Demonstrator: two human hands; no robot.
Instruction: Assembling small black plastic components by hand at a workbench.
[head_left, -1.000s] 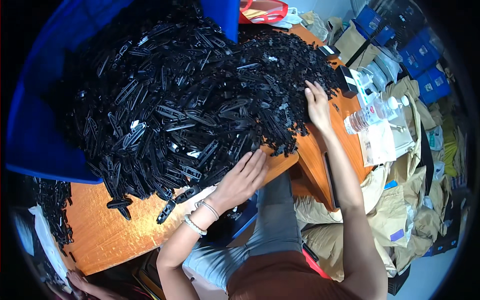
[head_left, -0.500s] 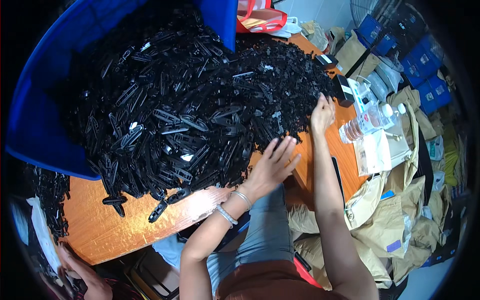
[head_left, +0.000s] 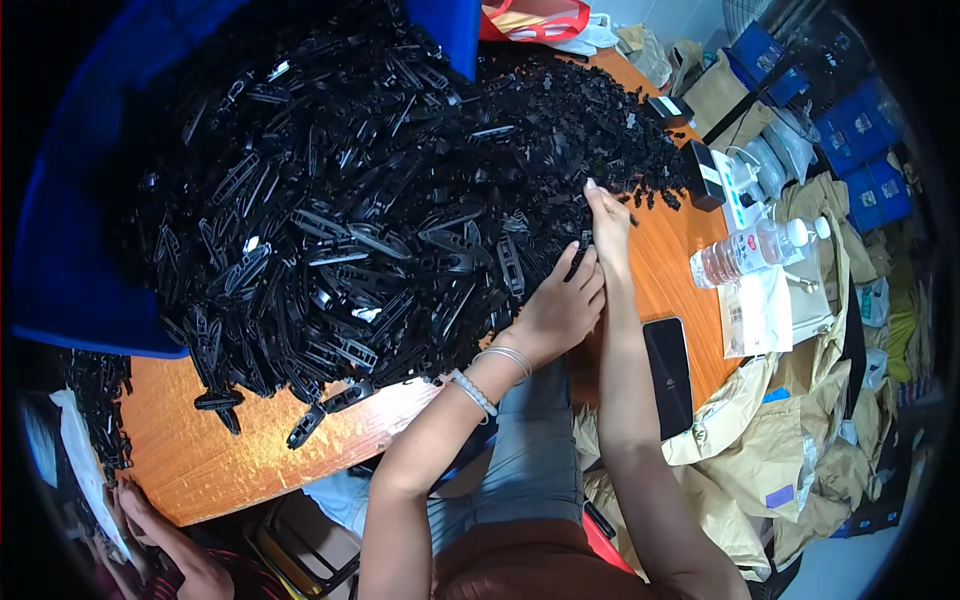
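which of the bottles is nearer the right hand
The clear bottle whose whole length shows; the other bottle, mostly hidden behind it, is farther from the right hand.

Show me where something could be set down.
Bare table shows between the black heap and near edge, left of the left hand; another patch lies between the right hand, bottle and phone. The heap crowds the middle.

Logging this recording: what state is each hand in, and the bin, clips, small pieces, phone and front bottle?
Left hand: fingers bent, close against the right hand; grip hidden.
Right hand: thumb and fingers drawn together; cannot tell if holding anything.
Blue bin: tipped, open.
Black clips: heaped loose, spilling from the bin.
Small black pieces: loose, beside the clips.
Phone: face up, screen mostly dark.
Front bottle: capped.
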